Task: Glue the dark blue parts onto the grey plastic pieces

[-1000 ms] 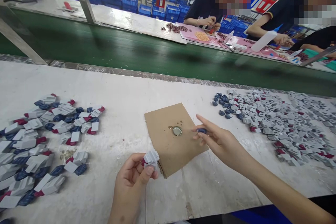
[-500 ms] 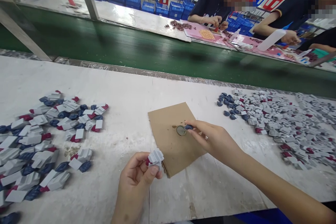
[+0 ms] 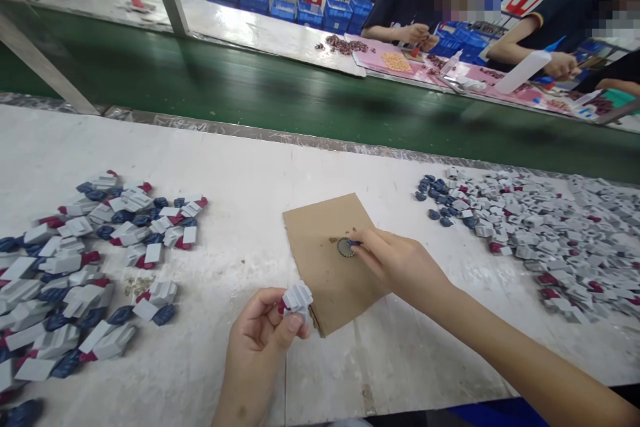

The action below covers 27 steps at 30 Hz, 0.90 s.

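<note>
My left hand [image 3: 267, 333] is closed round a small grey moulded piece with a dark red part [image 3: 298, 300], just off the near left edge of a cardboard sheet [image 3: 333, 293]. Over the cardboard, my right hand [image 3: 387, 253] pinches a small dark blue piece [image 3: 355, 243], mostly hidden by the fingers. It is right at the rim of a bottle cap [image 3: 345, 247] that lies on the sheet; whether they touch I cannot tell. Brown smears mark the cardboard beside the cap.
Grey, red and blue pieces [image 3: 75, 267] are heaped at left. A larger heap of grey pieces [image 3: 540, 233] lies at right, with loose blue pieces [image 3: 435, 195] at its edge. Beyond runs a green conveyor belt [image 3: 225, 87]; co-workers [image 3: 420, 3] sit across it.
My right hand has moved slightly left, bringing the dark blue piece to the bottle cap's rim, and its fingers have drawn closer together. My left hand keeps its hold almost unmoved.
</note>
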Each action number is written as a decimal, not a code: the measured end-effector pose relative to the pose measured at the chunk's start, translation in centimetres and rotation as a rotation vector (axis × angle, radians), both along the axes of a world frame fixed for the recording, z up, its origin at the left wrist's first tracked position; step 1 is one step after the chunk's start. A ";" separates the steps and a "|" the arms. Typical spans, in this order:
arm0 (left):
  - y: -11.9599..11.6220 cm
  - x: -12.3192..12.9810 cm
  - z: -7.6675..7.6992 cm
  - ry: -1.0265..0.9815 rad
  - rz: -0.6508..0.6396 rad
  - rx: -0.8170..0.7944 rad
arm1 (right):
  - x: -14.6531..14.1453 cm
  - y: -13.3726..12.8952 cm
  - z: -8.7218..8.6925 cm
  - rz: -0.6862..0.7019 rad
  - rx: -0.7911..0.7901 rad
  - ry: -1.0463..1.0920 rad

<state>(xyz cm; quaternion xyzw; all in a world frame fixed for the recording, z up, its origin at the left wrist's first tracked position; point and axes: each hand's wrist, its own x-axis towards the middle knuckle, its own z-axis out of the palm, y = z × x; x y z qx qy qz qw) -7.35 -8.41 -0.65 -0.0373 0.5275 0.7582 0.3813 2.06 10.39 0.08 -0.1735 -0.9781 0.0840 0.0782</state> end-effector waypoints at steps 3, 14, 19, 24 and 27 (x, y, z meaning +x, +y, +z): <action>0.0 0.0 0.0 -0.003 0.006 -0.015 | -0.2 0.0 -0.2 0.044 0.011 0.011; 0.4 0.8 0.8 -0.138 0.032 0.003 | 0.0 -4.5 4.6 -0.056 -0.521 0.366; 0.6 1.1 1.2 -0.159 0.017 0.059 | 0.0 -6.4 5.0 0.012 -0.590 0.430; 0.5 1.4 1.5 -0.141 0.008 0.076 | 0.0 -6.5 4.3 0.014 -0.605 0.420; 0.6 1.6 1.6 -0.143 0.010 0.103 | -0.1 -6.6 4.1 0.028 -0.612 0.419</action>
